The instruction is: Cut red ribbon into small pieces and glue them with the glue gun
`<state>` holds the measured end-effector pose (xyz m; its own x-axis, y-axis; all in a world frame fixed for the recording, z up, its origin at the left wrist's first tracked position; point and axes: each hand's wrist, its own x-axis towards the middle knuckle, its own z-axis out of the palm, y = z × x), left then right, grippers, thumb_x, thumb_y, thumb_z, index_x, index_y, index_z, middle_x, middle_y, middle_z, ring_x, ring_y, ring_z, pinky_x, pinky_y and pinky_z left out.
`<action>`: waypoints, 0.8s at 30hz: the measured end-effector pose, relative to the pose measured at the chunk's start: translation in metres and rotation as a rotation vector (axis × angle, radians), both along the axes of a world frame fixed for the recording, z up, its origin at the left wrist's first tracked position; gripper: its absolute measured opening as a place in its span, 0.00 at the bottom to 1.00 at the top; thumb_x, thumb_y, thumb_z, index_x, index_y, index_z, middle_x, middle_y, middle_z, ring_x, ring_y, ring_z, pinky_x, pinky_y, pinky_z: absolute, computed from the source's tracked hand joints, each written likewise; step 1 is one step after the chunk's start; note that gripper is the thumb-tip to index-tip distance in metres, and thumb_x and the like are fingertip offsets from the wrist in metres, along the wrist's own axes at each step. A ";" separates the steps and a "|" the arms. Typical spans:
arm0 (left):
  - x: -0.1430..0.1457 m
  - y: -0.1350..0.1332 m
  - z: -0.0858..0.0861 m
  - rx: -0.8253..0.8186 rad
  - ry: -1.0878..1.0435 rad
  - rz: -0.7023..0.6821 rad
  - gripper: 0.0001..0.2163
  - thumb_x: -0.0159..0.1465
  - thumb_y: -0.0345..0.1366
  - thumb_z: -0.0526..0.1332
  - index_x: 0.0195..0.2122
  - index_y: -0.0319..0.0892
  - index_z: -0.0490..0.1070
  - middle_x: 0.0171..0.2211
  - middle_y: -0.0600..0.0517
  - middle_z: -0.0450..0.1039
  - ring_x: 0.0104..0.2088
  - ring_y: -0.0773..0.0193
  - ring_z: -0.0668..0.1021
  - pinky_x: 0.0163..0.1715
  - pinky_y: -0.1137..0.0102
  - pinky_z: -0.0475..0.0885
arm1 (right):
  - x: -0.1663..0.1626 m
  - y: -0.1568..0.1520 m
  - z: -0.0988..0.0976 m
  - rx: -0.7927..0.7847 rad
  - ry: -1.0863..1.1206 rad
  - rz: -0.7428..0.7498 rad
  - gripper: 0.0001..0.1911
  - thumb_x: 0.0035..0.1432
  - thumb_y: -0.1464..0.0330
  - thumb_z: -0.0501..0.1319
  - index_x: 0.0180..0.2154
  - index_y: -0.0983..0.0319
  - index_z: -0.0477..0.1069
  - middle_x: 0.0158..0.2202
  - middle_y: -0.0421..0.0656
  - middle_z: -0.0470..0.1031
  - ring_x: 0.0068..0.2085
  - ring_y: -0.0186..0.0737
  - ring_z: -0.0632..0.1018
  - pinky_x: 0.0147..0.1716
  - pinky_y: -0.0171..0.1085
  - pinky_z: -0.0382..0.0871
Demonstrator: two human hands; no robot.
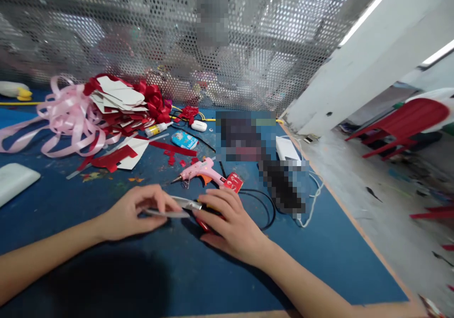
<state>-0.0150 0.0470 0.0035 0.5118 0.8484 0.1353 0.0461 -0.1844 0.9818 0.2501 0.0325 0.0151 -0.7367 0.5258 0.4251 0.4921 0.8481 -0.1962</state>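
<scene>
Near the front middle of the blue table [329, 261], my right hand [230, 218] is closed around the red and dark handles of a pair of scissors [192, 205]. Its metal blades point left toward my left hand. Pinched between the fingers and thumb of my left hand [142, 211] is a thin pale piece [170, 213], seen nearly edge-on and close to the blades. Whether the blades touch it, I cannot tell. Just beyond the hands lies a pink glue gun [202, 169] with an orange trigger, beside a small red card [233, 182].
Pink ribbon [69, 114] and a pile of white and red cut pieces [120, 98] lie at back left. A small glue bottle [156, 129], a blue packet [184, 140] and a white box [288, 151] stand farther back. A perforated metal screen [149, 39] borders the table's far side.
</scene>
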 end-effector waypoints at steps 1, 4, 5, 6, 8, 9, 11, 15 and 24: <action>-0.008 0.001 0.000 -0.120 -0.031 0.123 0.07 0.54 0.33 0.66 0.31 0.41 0.68 0.32 0.51 0.78 0.32 0.60 0.80 0.32 0.69 0.76 | 0.000 0.002 0.000 -0.033 -0.021 -0.061 0.23 0.54 0.62 0.62 0.51 0.61 0.65 0.54 0.50 0.65 0.58 0.47 0.62 0.56 0.50 0.58; -0.029 0.009 0.004 -0.425 -0.208 0.351 0.19 0.50 0.32 0.67 0.43 0.43 0.66 0.31 0.53 0.77 0.28 0.60 0.80 0.28 0.68 0.77 | -0.003 0.003 -0.002 -0.099 -0.017 -0.187 0.24 0.52 0.67 0.61 0.51 0.62 0.64 0.58 0.55 0.57 0.60 0.53 0.58 0.53 0.52 0.61; -0.035 0.012 0.006 -0.509 -0.252 0.363 0.23 0.50 0.31 0.66 0.47 0.44 0.65 0.33 0.53 0.77 0.29 0.59 0.80 0.29 0.67 0.78 | -0.005 0.003 -0.002 -0.102 -0.008 -0.206 0.23 0.51 0.69 0.60 0.51 0.62 0.64 0.59 0.55 0.55 0.60 0.53 0.58 0.53 0.52 0.61; -0.041 0.016 0.008 -0.580 -0.278 0.355 0.25 0.50 0.31 0.65 0.51 0.45 0.64 0.33 0.52 0.77 0.30 0.58 0.80 0.30 0.66 0.78 | -0.006 0.003 -0.003 -0.099 -0.004 -0.220 0.23 0.51 0.71 0.59 0.50 0.62 0.65 0.59 0.54 0.55 0.60 0.53 0.58 0.53 0.52 0.61; -0.049 0.023 0.011 -0.674 -0.317 0.347 0.27 0.53 0.30 0.63 0.54 0.45 0.61 0.34 0.50 0.78 0.31 0.58 0.81 0.31 0.67 0.78 | -0.008 0.004 -0.004 -0.073 -0.003 -0.249 0.22 0.50 0.74 0.56 0.49 0.61 0.66 0.59 0.53 0.55 0.60 0.53 0.58 0.53 0.53 0.61; -0.051 0.026 0.012 -0.694 -0.340 0.360 0.26 0.54 0.31 0.63 0.55 0.45 0.60 0.35 0.49 0.78 0.31 0.58 0.81 0.30 0.68 0.78 | -0.008 0.005 -0.005 -0.053 0.000 -0.265 0.21 0.50 0.76 0.55 0.48 0.61 0.66 0.58 0.53 0.55 0.60 0.52 0.59 0.52 0.53 0.61; -0.055 0.030 0.012 -0.699 -0.387 0.408 0.25 0.57 0.31 0.62 0.56 0.43 0.59 0.35 0.48 0.78 0.31 0.58 0.81 0.29 0.69 0.79 | -0.006 0.009 -0.006 -0.012 0.006 -0.305 0.21 0.50 0.77 0.54 0.47 0.60 0.67 0.57 0.52 0.57 0.59 0.52 0.60 0.52 0.54 0.61; -0.057 0.036 0.007 -0.696 -0.440 0.467 0.23 0.58 0.30 0.62 0.54 0.41 0.61 0.31 0.50 0.78 0.33 0.58 0.81 0.31 0.69 0.79 | 0.000 0.016 -0.007 0.032 0.014 -0.370 0.19 0.51 0.79 0.52 0.44 0.60 0.68 0.56 0.52 0.59 0.57 0.52 0.62 0.50 0.54 0.62; -0.054 0.041 -0.006 -0.602 -0.405 0.490 0.20 0.49 0.32 0.70 0.44 0.37 0.72 0.37 0.46 0.79 0.35 0.58 0.81 0.34 0.71 0.77 | 0.017 0.031 -0.004 -0.047 0.185 -0.423 0.09 0.55 0.68 0.58 0.41 0.58 0.68 0.53 0.49 0.62 0.54 0.48 0.67 0.51 0.48 0.65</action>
